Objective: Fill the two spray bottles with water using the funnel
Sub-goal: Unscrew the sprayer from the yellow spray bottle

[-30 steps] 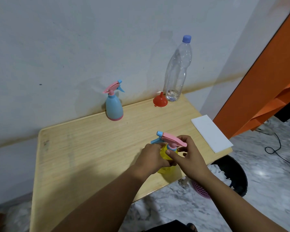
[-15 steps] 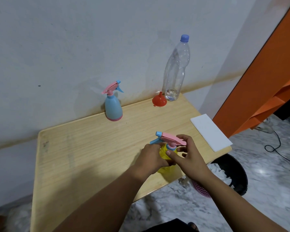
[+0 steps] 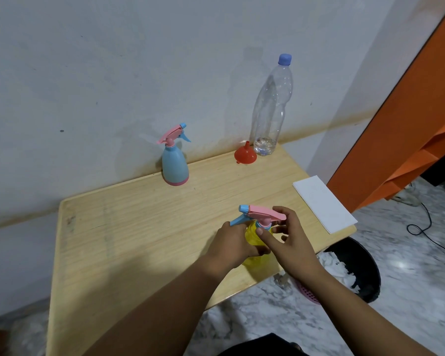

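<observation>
Spray bottles, 2 of them, carry the job. The yellow plastic spray bottle with a pink and blue trigger head (image 3: pixel 254 235) stands near the front right edge of the pale wooden counter (image 3: pixel 129 227). The left hand (image 3: pixel 233 244) has its grip wrapped round the yellow body. The right hand (image 3: pixel 290 237) pinches the collar under the trigger head between thumb and fingers. Whether the head is being tightened or loosened cannot be told.

The light blue plastic spray bottle with a pink trigger head (image 3: pixel 174 163) stands capped by the wall, well apart from the hands. The small red plastic funnel (image 3: pixel 245 154) lies mouth down just beside the tall clear plastic water bottle with a blue cap (image 3: pixel 271 106), which holds only a shallow pool at its base. That suggests most of the pouring is done and the last head is going back on, though the fill levels are hard to read.

Against the frame 0.5 s ago, both hands sit on the bottle as before; the right fingers have shifted slightly round the collar, and the bottle has not moved.
</observation>
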